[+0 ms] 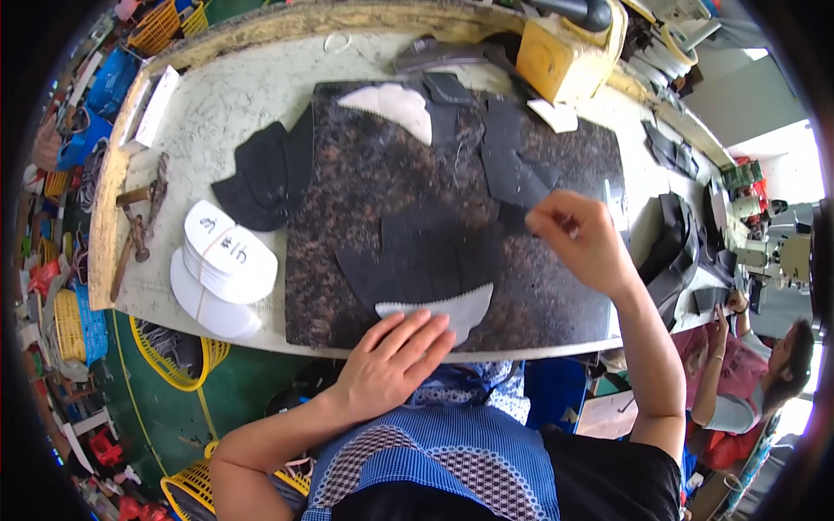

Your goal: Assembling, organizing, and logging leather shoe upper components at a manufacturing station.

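Note:
My left hand [395,360] lies with its fingers stretched flat on a light grey zigzag-edged piece [447,310], near the front edge of a dark speckled slab [556,300]. Under that piece's toothed edge spreads a black sheet material piece [434,247]. My right hand [578,239] is raised over the right side of the slab, thumb and fingers drawn together in a pinch. What it holds, if anything, is too small to make out. Just beyond it lies an angled black piece [512,161]. A white scalloped piece [391,106] rests at the slab's far side.
Left of the slab are banded stacks of white shaped pieces [230,260], black pieces [256,178] and a hammer [137,234]. A yellow container [565,56] stands at the back. More black pieces [673,247] lie on the right, where a co-worker [738,373] sits. Yellow baskets [178,356] stand below.

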The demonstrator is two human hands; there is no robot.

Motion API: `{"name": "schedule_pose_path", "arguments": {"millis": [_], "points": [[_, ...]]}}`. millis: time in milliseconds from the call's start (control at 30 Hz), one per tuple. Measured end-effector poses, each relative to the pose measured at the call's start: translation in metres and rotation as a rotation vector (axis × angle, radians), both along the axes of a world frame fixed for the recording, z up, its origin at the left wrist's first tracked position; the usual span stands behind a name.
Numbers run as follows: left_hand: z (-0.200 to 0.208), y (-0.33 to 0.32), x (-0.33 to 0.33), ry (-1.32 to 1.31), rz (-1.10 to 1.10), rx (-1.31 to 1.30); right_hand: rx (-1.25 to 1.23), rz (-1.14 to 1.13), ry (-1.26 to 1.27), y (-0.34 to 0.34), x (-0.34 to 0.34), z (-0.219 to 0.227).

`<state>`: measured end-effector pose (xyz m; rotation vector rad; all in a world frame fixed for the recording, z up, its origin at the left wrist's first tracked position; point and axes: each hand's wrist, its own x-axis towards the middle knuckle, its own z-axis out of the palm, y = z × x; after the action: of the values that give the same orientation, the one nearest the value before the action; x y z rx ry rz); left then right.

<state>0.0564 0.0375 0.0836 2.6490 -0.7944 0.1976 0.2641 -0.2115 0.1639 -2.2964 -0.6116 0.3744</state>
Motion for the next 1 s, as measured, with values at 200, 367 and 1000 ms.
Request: {"name": "schedule_pose_path", "arguments": {"millis": [200, 367, 1000], "points": [[0.023, 0.022, 0.027, 0.089, -0.05, -0.293, -0.122, 0.023, -0.546, 0.042, 0.104, -0.006], [0.067, 0.074, 0.097, -0.017, 0.133, -0.317, 0.001, -0.538, -1.065, 0.036, 0.158, 0.018], [0.008, -0.01, 0.462, -0.195, -0.005, -0.197, 0.251, -0.645, -0.552, -0.122, 0.232, -0.073]]}}
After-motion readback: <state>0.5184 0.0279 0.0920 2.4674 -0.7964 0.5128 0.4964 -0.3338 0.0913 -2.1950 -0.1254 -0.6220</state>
